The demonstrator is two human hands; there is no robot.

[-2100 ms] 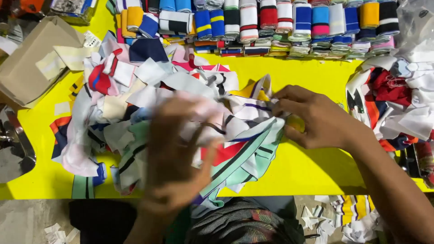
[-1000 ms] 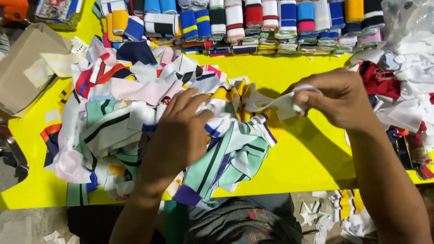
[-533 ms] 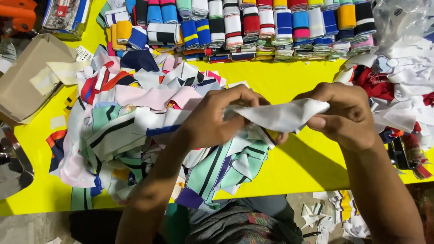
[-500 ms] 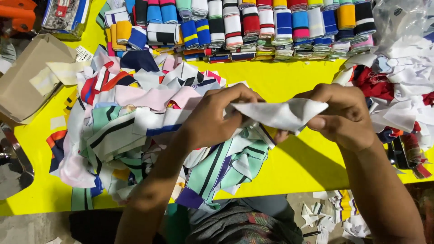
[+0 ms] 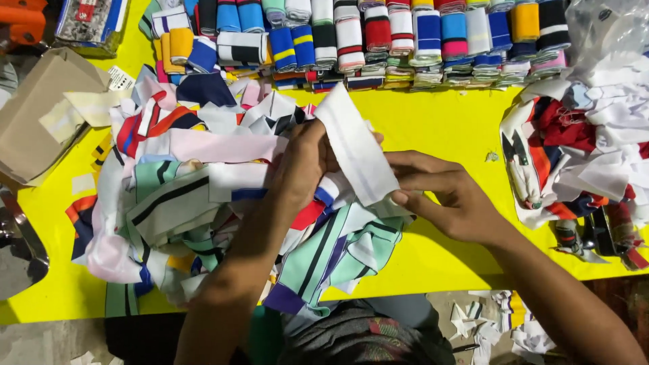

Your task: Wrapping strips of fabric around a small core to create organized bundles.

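Both my hands hold one white knitted fabric strip (image 5: 353, 150) above a yellow table (image 5: 446, 122). My left hand (image 5: 301, 165) grips the strip's upper part from the left, fingers curled behind it. My right hand (image 5: 449, 196) pinches its lower end between thumb and fingers. Under my left forearm lies a loose heap of striped fabric strips (image 5: 189, 196) in white, mint, pink, red and navy.
A row of folded striped pieces (image 5: 378, 37) lines the table's far edge. A second tangled pile of strips (image 5: 581, 149) sits at the right, with clear plastic (image 5: 608, 30) behind it. A cardboard box (image 5: 34, 115) stands at the left. Fabric scraps (image 5: 487, 318) litter the floor.
My hands pulled one white strip out of the heap, stretched it flat between them, then turned it from lying sideways to standing nearly upright.
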